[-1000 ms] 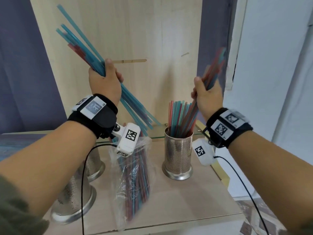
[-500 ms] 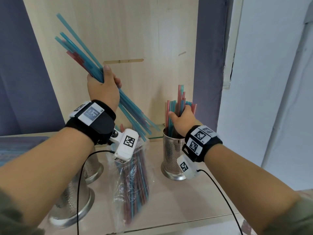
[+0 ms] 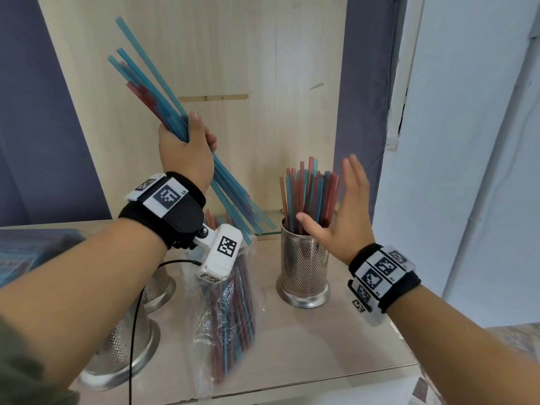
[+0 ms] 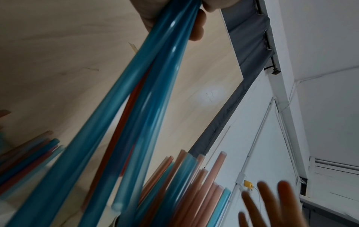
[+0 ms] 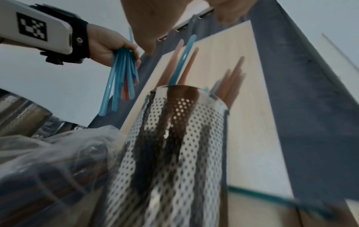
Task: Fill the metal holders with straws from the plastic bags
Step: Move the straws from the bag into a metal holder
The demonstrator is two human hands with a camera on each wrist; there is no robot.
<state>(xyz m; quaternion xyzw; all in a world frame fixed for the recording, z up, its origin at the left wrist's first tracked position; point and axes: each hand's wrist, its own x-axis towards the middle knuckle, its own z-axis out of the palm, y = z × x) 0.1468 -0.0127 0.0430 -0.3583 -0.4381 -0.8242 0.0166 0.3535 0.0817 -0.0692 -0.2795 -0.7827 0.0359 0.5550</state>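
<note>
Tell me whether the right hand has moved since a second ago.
Yes. The right hand came down from above the straw-filled metal holder to its rim, and now hovers open beside the straws.

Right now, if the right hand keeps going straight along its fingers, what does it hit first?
Probably nothing close. The right hand is open, fingers pointing up and away, just right of the straws in the metal holder. Beyond the fingertips lies only the wooden back panel; depth is unclear.

A pale table (image 3: 336,355) carries three perforated metal holders (image 3: 304,270) and a straw-filled plastic bag (image 3: 228,317).
</note>
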